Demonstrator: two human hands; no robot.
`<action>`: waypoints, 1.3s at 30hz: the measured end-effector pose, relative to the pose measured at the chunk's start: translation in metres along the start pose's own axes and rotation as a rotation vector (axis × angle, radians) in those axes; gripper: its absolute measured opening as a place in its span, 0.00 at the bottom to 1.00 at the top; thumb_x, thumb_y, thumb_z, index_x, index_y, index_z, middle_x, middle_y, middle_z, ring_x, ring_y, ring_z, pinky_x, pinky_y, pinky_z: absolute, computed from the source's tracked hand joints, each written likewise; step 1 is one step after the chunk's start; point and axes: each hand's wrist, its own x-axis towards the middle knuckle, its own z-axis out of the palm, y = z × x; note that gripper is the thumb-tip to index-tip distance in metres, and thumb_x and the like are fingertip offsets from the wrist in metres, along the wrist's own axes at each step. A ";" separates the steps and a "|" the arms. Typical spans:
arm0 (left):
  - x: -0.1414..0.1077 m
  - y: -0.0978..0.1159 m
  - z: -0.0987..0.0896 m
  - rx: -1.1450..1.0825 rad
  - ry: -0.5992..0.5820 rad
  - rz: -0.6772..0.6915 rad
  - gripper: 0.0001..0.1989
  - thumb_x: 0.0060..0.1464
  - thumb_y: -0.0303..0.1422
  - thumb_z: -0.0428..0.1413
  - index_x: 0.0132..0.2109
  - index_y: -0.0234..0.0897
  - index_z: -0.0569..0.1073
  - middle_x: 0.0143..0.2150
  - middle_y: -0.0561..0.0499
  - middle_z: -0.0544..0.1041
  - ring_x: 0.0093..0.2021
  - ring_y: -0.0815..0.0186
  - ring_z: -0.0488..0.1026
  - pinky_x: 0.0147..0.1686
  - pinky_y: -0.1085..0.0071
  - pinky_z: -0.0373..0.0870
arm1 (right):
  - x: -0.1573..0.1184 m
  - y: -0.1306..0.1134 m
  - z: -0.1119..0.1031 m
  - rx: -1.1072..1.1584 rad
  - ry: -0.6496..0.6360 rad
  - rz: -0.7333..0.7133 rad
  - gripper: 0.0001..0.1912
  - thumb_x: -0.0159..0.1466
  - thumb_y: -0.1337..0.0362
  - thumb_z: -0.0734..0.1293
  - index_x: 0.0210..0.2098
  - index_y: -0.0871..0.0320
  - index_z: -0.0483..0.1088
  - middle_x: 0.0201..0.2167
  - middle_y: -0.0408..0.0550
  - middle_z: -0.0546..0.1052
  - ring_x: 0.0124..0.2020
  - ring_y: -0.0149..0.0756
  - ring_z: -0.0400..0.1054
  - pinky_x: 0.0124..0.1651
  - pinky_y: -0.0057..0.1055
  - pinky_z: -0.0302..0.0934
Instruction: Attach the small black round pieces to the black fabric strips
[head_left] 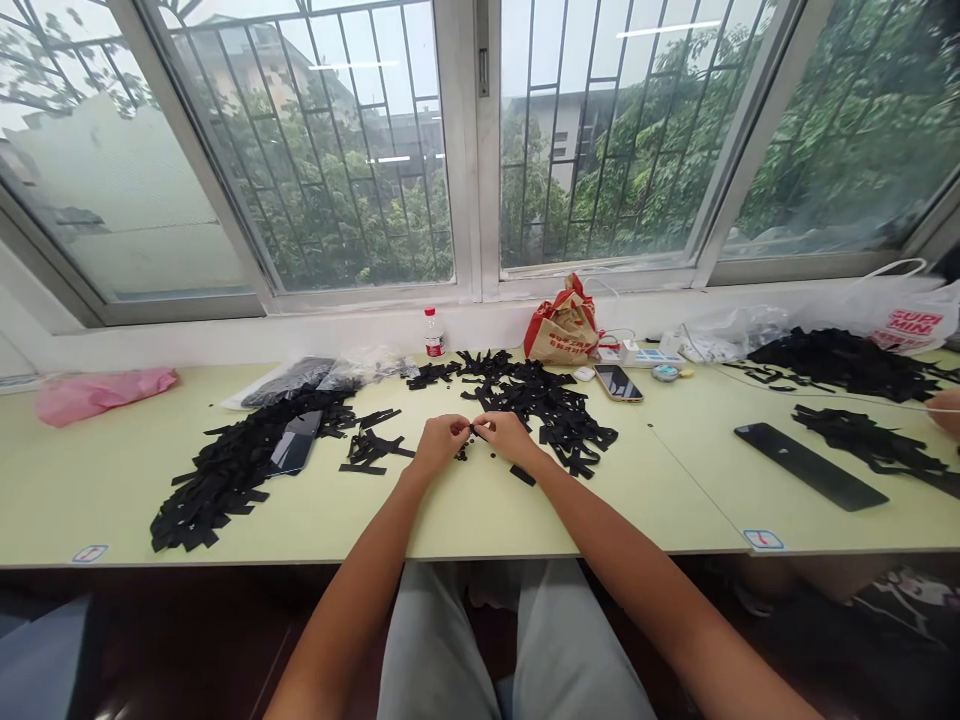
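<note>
My left hand [444, 440] and my right hand [504, 436] meet above the table, fingertips pinched together. Between them is a small black piece [473, 430], mostly covered by the fingers; its kind cannot be made out. Just below the left fingertips lie several tiny black bits [462, 453]. A heap of black fabric strips [544, 395] spreads behind and right of my right hand. One loose black strip [523, 475] lies under my right wrist. Left of my left hand are a few scattered strips [371, 447] and a long pile of black strips [217, 470].
A phone [298, 442] rests on the left pile, another phone [619, 382] lies behind right. A bottle [433, 333] and a red-brown paper bag [564, 325] stand by the window. Rightward are a long black flat piece [810, 466], more strips [844, 362] and another person's hand [945, 408].
</note>
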 end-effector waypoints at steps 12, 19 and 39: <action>0.000 0.005 -0.001 0.047 0.019 0.062 0.07 0.53 0.28 0.56 0.35 0.38 0.79 0.30 0.52 0.80 0.30 0.67 0.74 0.34 0.72 0.69 | 0.000 -0.009 -0.003 0.045 -0.020 0.081 0.12 0.61 0.58 0.66 0.34 0.57 0.80 0.31 0.46 0.80 0.28 0.33 0.67 0.31 0.28 0.54; 0.000 0.002 0.000 0.035 0.022 0.085 0.07 0.52 0.28 0.55 0.35 0.38 0.79 0.31 0.51 0.80 0.30 0.67 0.73 0.35 0.71 0.69 | 0.001 -0.008 -0.003 0.030 -0.024 0.080 0.11 0.60 0.60 0.66 0.34 0.58 0.79 0.28 0.46 0.78 0.26 0.32 0.65 0.31 0.28 0.54; 0.005 0.000 -0.002 -0.389 0.057 -0.097 0.14 0.50 0.43 0.63 0.36 0.36 0.77 0.31 0.50 0.78 0.29 0.67 0.72 0.30 0.71 0.69 | -0.001 -0.009 -0.002 0.130 -0.042 0.057 0.14 0.62 0.54 0.64 0.33 0.58 0.74 0.21 0.40 0.69 0.20 0.28 0.54 0.25 0.27 0.48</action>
